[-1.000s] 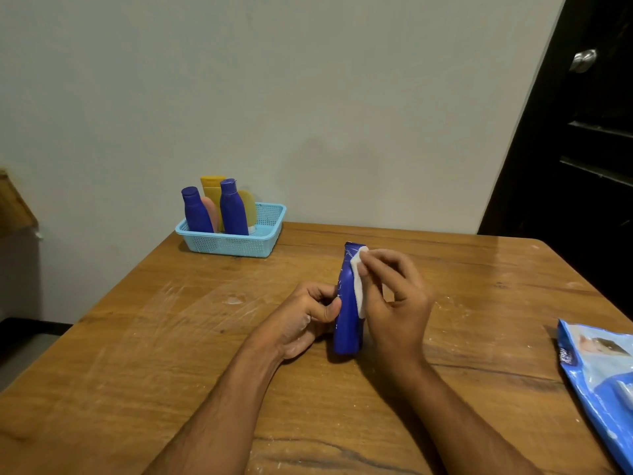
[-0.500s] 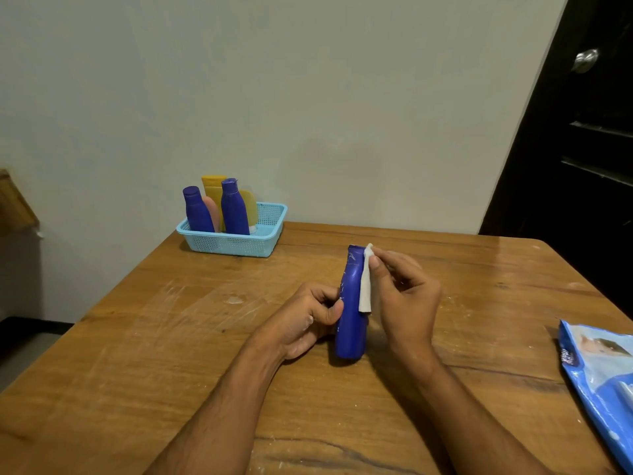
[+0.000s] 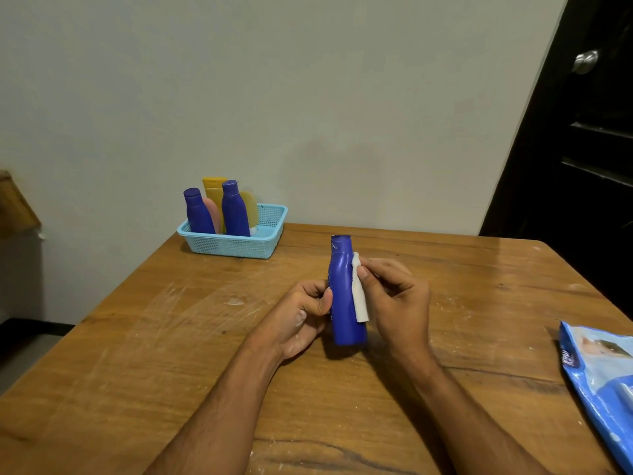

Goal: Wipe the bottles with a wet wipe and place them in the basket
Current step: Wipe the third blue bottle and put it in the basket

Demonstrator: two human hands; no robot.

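From the head camera, a smooth, glossy blue plastic bottle (image 3: pixel 346 299) with a narrow neck and flat cap stands upright near the middle of a scuffed wooden table (image 3: pixel 144 337), whose grain shows pale scratches and white flecks. The left hand (image 3: pixel 301 320) grips the bottle's left side, fingers curled with the thumb against its body. The right hand (image 3: pixel 397 303) sits just to the bottle's right, its fingers pinching a thin white wet wipe (image 3: pixel 359 296) that hangs as a soft folded strip pressed against the bottle's right shoulder and side. At the table's far left corner, well apart from the hands, is a light blue perforated plastic basket (image 3: pixel 270 231), rectangular with a flared rim; it holds 2 upright blue bottles (image 3: pixel 234 210), a yellow tube (image 3: pixel 213 193) and a pink rounded piece between them. A shiny blue wipe packet (image 3: pixel 603 378) lies at the table's right edge.
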